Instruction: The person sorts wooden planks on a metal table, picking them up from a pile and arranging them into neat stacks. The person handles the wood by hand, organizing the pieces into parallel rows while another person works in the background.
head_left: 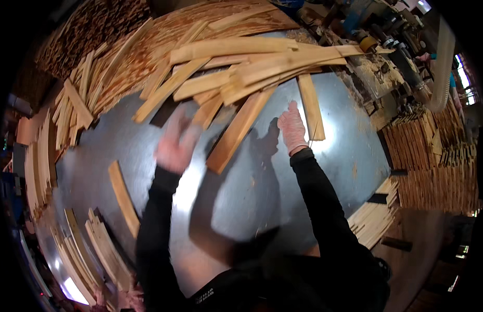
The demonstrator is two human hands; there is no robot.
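Both of my hands wear pale, thin gloves and reach over a grey metal table (241,203). My left hand (177,143) is blurred by motion, its thumb and fingers apart, just short of the heap's near strips. My right hand (293,127) has its fingers stretched away from me and holds nothing that I can see. Close on its right lies a wooden strip (310,106). Between my hands another wooden strip (241,130) slants out of a loose heap of wooden strips (272,65). A single wooden strip (124,197) lies left of my left forearm.
Stacked strips (431,161) stand at the right, with a lighter stack (374,218) nearer me. Machinery (377,47) and a clear hose (443,67) are at the far right. More strips (103,244) stand lower left, beside another person's gloved hands (132,299). A large wood pile (90,39) rises far left.
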